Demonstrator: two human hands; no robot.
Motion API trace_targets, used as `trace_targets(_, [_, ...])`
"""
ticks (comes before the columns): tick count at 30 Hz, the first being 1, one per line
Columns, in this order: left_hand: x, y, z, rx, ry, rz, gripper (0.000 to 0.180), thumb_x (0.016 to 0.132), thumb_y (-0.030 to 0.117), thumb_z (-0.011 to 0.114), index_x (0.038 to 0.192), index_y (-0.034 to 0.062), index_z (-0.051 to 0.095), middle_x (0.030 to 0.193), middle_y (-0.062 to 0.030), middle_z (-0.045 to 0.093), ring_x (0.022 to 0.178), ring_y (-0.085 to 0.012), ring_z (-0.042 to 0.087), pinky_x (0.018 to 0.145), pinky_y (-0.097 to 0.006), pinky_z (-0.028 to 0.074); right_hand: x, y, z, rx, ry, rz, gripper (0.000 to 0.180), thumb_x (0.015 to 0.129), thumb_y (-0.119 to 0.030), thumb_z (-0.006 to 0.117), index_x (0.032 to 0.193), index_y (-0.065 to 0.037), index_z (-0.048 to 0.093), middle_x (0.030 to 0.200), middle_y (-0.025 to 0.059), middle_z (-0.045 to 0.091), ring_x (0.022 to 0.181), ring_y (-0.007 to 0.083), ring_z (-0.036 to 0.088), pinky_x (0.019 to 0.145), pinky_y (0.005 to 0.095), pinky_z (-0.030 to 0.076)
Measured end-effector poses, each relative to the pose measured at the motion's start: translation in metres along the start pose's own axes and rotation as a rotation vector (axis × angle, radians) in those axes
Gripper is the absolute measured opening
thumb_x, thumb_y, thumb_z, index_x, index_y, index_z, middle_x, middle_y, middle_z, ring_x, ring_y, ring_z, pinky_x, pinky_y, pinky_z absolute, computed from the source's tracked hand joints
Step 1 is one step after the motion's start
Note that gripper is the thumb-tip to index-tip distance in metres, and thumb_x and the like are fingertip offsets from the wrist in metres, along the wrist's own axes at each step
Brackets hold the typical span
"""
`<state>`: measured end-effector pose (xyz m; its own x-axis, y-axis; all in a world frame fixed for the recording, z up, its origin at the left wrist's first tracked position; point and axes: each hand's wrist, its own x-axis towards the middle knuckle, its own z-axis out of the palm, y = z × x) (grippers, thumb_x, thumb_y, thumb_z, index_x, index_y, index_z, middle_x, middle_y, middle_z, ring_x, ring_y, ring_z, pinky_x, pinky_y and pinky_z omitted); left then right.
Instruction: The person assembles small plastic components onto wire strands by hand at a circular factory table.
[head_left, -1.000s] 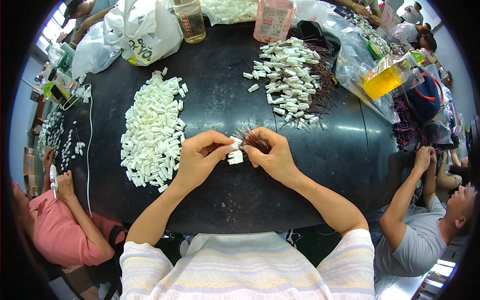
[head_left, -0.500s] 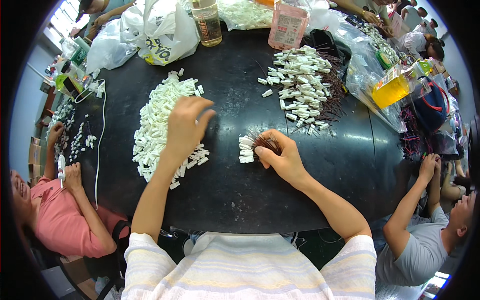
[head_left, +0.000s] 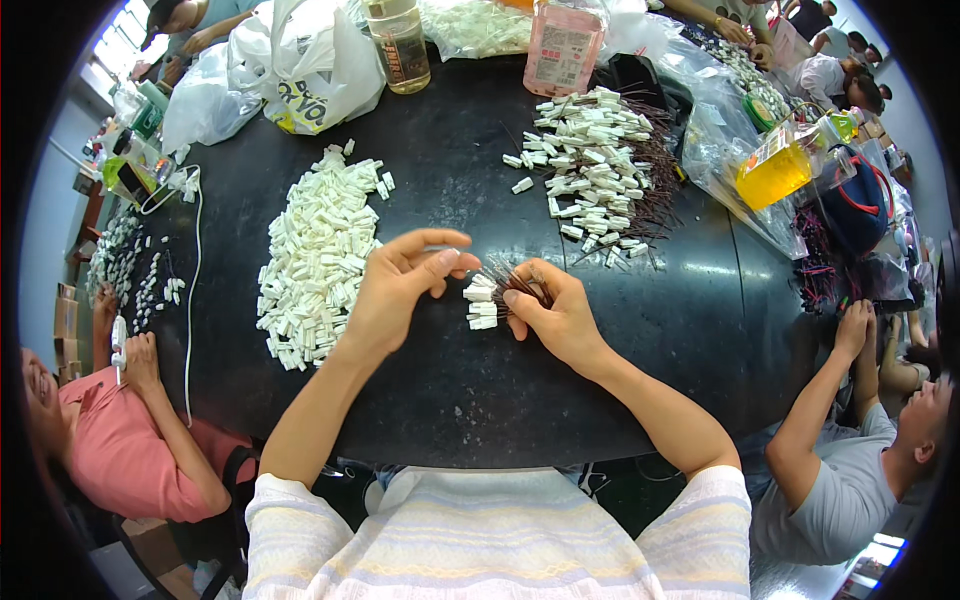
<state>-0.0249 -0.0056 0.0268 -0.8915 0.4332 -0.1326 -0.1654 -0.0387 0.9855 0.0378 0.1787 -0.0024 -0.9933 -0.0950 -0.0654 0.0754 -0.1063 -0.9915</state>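
Note:
My right hand (head_left: 566, 318) grips a bundle of thin brown wires (head_left: 530, 286) between thumb and fingers. White plastic connectors (head_left: 481, 300) sit on the wires' left ends, in a row facing my other hand. Just left of the bundle is my left hand (head_left: 398, 290), thumb and index finger pinched together; whatever is between them is too small to make out. Behind and left of it lies a heap of loose white connectors (head_left: 315, 260). Farther off to the right, more white connectors (head_left: 598, 160) lie piled with brown wires attached.
Along the black table's (head_left: 430, 400) far side stand white plastic bags (head_left: 320, 70), a brownish bottle (head_left: 402, 55) and a pink container (head_left: 563, 50). A yellow bottle (head_left: 775, 170) lies on clear plastic at right. A white cable (head_left: 198, 290) runs along the left. Other people sit at both sides.
My left hand has moved right from the loose connector heap to beside the wire bundle, its fingers now pinched. My right hand keeps its grip, almost in place.

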Motion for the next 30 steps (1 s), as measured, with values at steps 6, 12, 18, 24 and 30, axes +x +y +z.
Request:
trace_targets(6, [-0.006,-0.015,0.014,-0.367,-0.031,0.03,0.014,0.088,0.018,0.054,0.089,0.0057,0.047,0.104,-0.0207,0.059,0.089,-0.0145,0.056,0.084,-0.028,0.042,-0.001,-0.005,0.002,-0.021,-0.016,0.006,0.006,0.083,-0.006,0.053,0.082,-0.001,0.05,0.057,0.0012,0.052,0.049,0.0048,0.047,0.045,0.0204,0.033])
trace_targets(12, [-0.006,-0.022,0.015,-0.364,-0.06,0.021,0.016,0.089,0.02,0.052,0.09,0.0058,0.045,0.11,-0.0234,0.056,0.1,-0.0196,0.054,0.091,-0.033,0.038,0.0,-0.005,0.003,-0.042,-0.013,0.015,0.006,0.083,-0.006,0.054,0.082,-0.001,0.05,0.057,0.0016,0.053,0.049,0.0048,0.047,0.046,0.0204,0.034])
trace_targets(18, [-0.01,-0.024,0.021,-0.314,-0.047,0.018,0.017,0.089,0.017,0.053,0.091,0.0021,0.045,0.097,-0.0192,0.062,0.1,-0.0165,0.054,0.089,-0.029,0.04,0.0,-0.004,0.002,-0.042,0.005,0.029,0.006,0.082,-0.005,0.054,0.083,0.0,0.051,0.058,0.0013,0.053,0.05,0.0049,0.047,0.047,0.02,0.035])
trace_targets(24, [-0.016,-0.027,0.029,-0.125,-0.014,0.133,0.017,0.09,0.015,0.052,0.091,0.0005,0.043,0.089,-0.0174,0.063,0.113,-0.0239,0.048,0.095,-0.033,0.035,-0.002,-0.005,0.0,0.001,0.023,0.004,0.006,0.082,-0.004,0.054,0.083,0.001,0.052,0.06,0.0019,0.053,0.052,0.0048,0.048,0.047,0.0197,0.035])
trace_targets(30, [-0.016,-0.033,0.03,-0.13,0.002,0.181,0.019,0.089,0.016,0.052,0.088,0.0002,0.042,0.086,-0.0166,0.063,0.115,-0.0257,0.046,0.095,-0.032,0.034,-0.003,0.003,0.001,-0.03,0.013,-0.032,0.006,0.082,-0.005,0.054,0.081,0.001,0.053,0.059,0.0011,0.052,0.052,0.0046,0.047,0.047,0.0198,0.035])
